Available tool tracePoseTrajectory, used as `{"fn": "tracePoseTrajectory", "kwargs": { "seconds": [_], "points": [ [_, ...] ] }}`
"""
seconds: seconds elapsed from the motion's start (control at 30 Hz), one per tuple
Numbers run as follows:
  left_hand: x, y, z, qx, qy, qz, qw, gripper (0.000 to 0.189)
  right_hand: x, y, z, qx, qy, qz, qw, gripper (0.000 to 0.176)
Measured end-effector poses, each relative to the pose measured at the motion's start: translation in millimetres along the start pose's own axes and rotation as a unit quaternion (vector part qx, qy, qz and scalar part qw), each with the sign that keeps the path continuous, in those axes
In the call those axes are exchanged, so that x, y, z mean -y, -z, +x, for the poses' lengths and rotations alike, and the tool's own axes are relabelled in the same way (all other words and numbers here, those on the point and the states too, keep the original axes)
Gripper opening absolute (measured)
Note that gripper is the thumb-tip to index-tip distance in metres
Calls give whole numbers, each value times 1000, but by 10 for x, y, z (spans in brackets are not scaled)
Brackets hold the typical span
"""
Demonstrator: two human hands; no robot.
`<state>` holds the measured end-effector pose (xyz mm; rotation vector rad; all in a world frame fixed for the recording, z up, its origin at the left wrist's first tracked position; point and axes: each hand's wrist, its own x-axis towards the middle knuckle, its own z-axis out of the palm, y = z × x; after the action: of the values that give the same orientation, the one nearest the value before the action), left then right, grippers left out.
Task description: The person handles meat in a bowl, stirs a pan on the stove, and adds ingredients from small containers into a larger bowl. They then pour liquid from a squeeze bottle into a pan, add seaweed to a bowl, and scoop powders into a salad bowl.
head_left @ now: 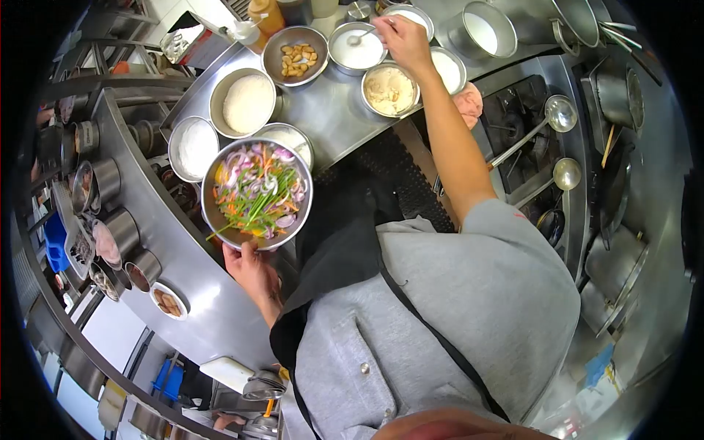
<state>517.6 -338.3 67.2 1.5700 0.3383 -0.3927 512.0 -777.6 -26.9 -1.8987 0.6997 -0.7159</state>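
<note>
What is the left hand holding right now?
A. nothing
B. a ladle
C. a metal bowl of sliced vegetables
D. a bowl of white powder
C: the left hand grips the rim of the metal bowl of sliced vegetables, while the right hand holds a spoon in a white-filled bowl.

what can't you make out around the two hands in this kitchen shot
- Head view: fingers of the left hand are hidden under the bowl of vegetables it holds.
- Head view: whether the right hand grips the spoon is unclear; the hand's back covers its fingers.
- Head view: contents of the small pots at left are too small and lens-warped.
- Head view: the pans at right are cut by the dark edge.
</note>
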Motion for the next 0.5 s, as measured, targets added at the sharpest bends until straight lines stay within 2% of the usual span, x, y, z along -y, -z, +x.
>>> {"fn": "tracePoseTrajectory", "kwargs": {
  "seconds": [0.03,0.07,0.13,0.17,0.2,0.27,0.33,0.4,0.5],
  "points": [
    [54,17,112,22,-7,31,999,26,-61,20,-45,-20,70,-35,997,26],
    [75,-22,163,22,-6,34,999,26,-147,-20,-116,-20,67,-34,997,26],
    [9,-272,238,50,10,30,998,23,-277,-92,-251,-13,3,72,997,26],
    [-2,-389,275,55,1,32,998,18,-291,-126,-328,-24,-89,108,990,27],
    [-17,-476,314,76,4,36,996,16,-332,-155,-362,-27,-88,109,990,27],
    [5,-574,410,122,10,35,992,14,-417,-204,-445,-91,-146,216,961,27],
    [9,-688,463,126,18,39,991,14,-395,-161,-479,-110,-164,243,950,28],
    [5,-811,511,134,24,40,990,14,-439,-99,-473,-148,-237,309,909,28],
    [13,-929,602,179,38,35,983,18,-422,23,-469,-169,-247,337,892,27]
  ]
}}
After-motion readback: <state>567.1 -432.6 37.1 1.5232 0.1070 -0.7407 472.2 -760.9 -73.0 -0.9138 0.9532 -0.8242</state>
